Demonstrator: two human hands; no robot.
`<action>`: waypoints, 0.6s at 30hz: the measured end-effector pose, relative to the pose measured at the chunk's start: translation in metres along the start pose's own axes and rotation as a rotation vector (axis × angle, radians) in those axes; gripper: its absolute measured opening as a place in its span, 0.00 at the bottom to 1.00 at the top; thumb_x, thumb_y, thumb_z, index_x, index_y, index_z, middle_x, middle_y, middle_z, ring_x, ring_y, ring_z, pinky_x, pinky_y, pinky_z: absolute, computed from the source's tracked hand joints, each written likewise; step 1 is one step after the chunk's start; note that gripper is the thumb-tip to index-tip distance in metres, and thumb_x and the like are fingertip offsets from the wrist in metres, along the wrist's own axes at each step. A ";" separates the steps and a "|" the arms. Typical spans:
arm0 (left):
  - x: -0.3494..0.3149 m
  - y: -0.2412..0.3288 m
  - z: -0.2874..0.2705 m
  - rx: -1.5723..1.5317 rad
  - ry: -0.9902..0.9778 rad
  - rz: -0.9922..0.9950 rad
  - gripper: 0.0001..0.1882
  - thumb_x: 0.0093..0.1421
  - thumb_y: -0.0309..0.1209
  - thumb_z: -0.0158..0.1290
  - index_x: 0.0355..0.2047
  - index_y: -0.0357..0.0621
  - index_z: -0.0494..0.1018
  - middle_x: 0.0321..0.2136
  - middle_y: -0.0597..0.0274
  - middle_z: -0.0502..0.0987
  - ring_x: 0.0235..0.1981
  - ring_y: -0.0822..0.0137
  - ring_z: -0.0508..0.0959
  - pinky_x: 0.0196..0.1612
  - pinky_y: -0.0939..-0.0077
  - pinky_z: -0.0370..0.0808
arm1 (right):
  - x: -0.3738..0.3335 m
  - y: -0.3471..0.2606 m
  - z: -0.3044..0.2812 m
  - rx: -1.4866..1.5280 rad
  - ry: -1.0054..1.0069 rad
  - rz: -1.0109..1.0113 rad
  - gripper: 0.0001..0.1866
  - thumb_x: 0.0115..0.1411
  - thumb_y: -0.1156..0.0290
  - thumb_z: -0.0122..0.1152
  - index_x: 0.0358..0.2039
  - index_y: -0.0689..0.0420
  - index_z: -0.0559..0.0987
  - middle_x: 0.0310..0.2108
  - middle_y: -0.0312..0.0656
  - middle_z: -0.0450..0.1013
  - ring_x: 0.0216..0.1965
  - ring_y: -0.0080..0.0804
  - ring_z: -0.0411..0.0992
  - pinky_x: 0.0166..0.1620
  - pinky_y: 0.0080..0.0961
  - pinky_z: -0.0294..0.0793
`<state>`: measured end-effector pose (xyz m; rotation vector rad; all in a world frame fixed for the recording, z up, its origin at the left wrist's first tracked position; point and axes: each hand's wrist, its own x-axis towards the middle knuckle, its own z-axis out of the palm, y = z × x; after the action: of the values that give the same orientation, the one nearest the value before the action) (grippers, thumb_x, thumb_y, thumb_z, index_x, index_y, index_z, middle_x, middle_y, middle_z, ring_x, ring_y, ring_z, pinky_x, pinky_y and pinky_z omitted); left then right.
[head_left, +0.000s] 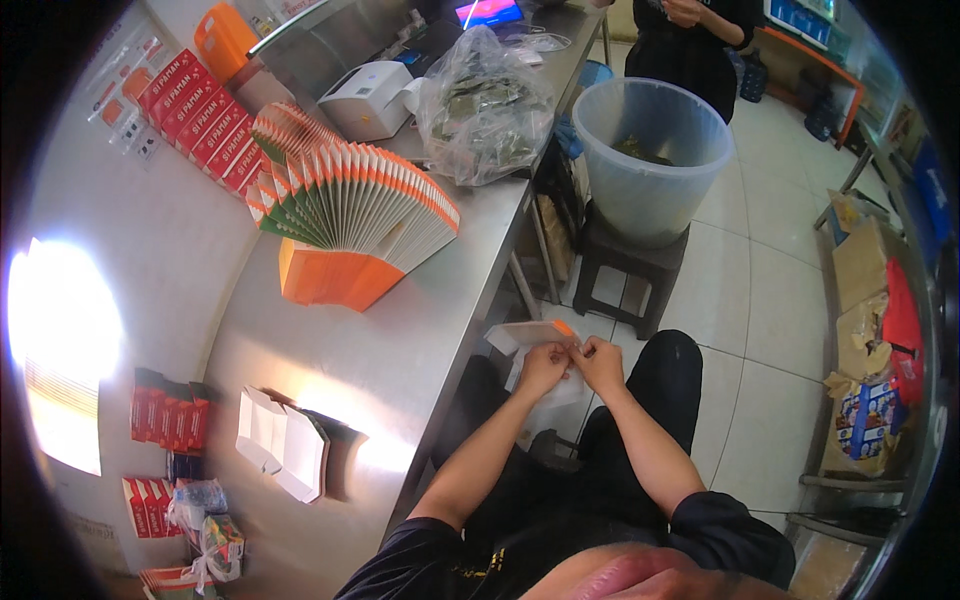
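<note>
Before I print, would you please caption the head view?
Left hand and right hand hold a paperboard carton beside a metal table.

Carton (532, 334) — paper; tabletop (400, 338) — glossy metal

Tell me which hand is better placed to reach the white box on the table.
Probably the left hand: it is nearer the white box and table, both on the person's left. The right hand is farther over; both are at the orange-and-white carton.

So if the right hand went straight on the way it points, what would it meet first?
Most likely the white and orange carton that the right hand touches; the left hand is close by, and depth is hard to judge.
</note>
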<state>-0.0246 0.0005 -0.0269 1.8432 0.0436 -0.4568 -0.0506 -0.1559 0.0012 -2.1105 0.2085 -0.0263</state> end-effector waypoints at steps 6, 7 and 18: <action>0.006 -0.014 0.001 -0.273 0.009 -0.026 0.09 0.66 0.29 0.56 0.40 0.35 0.80 0.37 0.55 0.84 0.37 0.63 0.86 0.36 0.74 0.82 | 0.005 -0.001 0.004 0.103 0.032 -0.067 0.15 0.60 0.64 0.65 0.37 0.66 0.82 0.27 0.59 0.79 0.32 0.56 0.80 0.38 0.44 0.77; 0.005 -0.015 0.000 -0.300 0.011 -0.042 0.10 0.66 0.30 0.57 0.40 0.35 0.80 0.37 0.55 0.84 0.37 0.63 0.86 0.37 0.73 0.82 | 0.004 -0.005 0.002 0.104 0.011 -0.070 0.15 0.61 0.64 0.64 0.38 0.66 0.82 0.28 0.60 0.79 0.33 0.57 0.80 0.39 0.46 0.77; -0.008 0.018 -0.039 0.453 0.509 0.270 0.24 0.53 0.38 0.68 0.44 0.39 0.72 0.30 0.55 0.80 0.30 0.56 0.81 0.39 0.64 0.77 | 0.013 0.020 -0.030 -0.079 0.120 -0.039 0.18 0.60 0.64 0.65 0.38 0.70 0.82 0.31 0.62 0.79 0.37 0.60 0.79 0.43 0.46 0.77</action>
<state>-0.0161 0.0321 0.0015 2.3305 0.0379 0.2201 -0.0440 -0.1929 -0.0008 -2.1937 0.2437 -0.1706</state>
